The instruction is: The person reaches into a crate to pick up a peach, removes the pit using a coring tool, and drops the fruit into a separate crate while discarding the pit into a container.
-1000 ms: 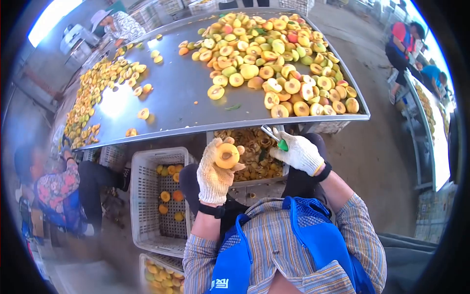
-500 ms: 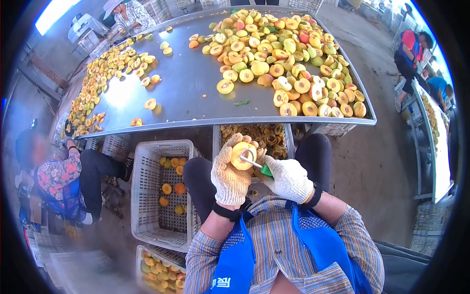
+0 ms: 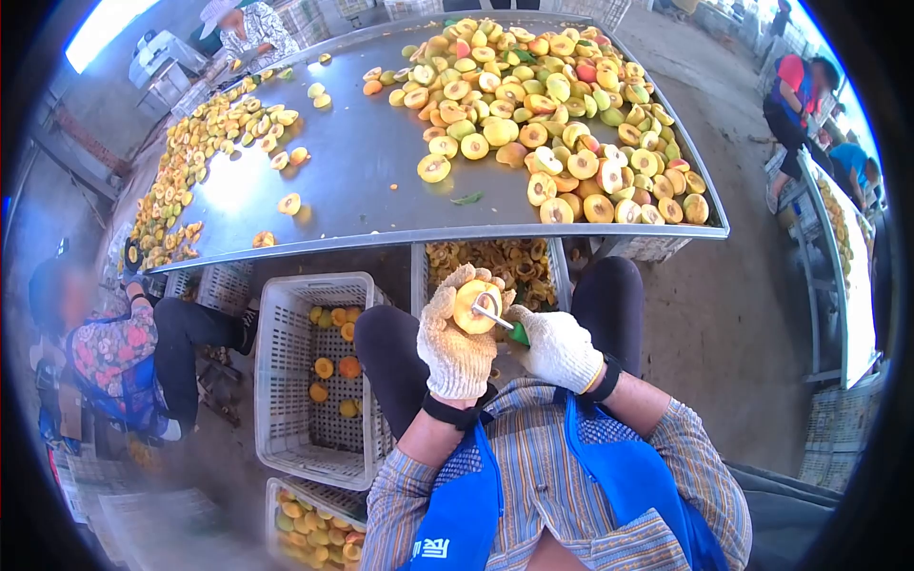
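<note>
My left hand (image 3: 455, 344), in a knitted work glove, is closed round a yellow peach half (image 3: 470, 303) with its cut face up. The gloved right hand (image 3: 560, 350) grips a green-handled pitting tool (image 3: 518, 333). Its thin metal shaft reaches left, and the tip rests at the centre of the cut face, where the stone sits. Both hands are over my lap, in front of the metal table (image 3: 343, 171). Just beyond them, a crate (image 3: 562, 276) holds many brownish fruit pieces.
Piled peach halves (image 3: 495, 95) cover the table's right part, with more halves (image 3: 181, 181) along its left. A white crate (image 3: 268, 371) with a few peaches stands at my left; a fuller crate (image 3: 276, 533) is below it. A person (image 3: 114, 352) sits at left; others work farther off.
Both hands, with the peach half and tool, have shifted very slightly; the tip stays at the cut face. The whole view has moved a little too.
</note>
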A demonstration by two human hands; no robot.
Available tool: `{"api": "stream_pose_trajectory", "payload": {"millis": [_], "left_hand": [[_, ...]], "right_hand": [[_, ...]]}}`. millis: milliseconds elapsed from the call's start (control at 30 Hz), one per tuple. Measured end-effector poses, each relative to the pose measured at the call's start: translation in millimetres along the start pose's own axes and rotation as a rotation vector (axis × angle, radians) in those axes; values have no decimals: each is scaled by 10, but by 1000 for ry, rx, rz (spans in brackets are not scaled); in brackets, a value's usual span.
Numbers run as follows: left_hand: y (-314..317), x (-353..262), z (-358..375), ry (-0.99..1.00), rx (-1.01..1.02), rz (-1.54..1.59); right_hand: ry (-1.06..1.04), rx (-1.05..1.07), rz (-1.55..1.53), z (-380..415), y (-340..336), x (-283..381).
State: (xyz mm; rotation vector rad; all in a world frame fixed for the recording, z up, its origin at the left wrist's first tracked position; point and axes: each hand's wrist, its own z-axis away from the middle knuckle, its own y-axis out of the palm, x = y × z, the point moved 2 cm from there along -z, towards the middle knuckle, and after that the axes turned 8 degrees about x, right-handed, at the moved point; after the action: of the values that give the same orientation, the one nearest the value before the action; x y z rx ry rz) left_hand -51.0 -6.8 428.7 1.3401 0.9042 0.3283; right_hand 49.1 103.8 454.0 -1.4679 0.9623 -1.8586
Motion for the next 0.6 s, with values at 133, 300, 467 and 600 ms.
{"api": "stream_pose_trajectory", "payload": {"millis": [133, 300, 467, 600], "left_hand": [[-72, 33, -15, 11, -19, -47], [-55, 21, 4, -7, -56, -43], [-10, 5, -7, 6, -54, -45], [15, 11, -7, 12, -22, -33]], "right_hand": [[41, 77, 68, -68, -1, -94], [19, 44, -54, -26, 59, -92], [17, 44, -43, -15, -21, 0], [28, 21, -29, -15, 40, -5]]}}
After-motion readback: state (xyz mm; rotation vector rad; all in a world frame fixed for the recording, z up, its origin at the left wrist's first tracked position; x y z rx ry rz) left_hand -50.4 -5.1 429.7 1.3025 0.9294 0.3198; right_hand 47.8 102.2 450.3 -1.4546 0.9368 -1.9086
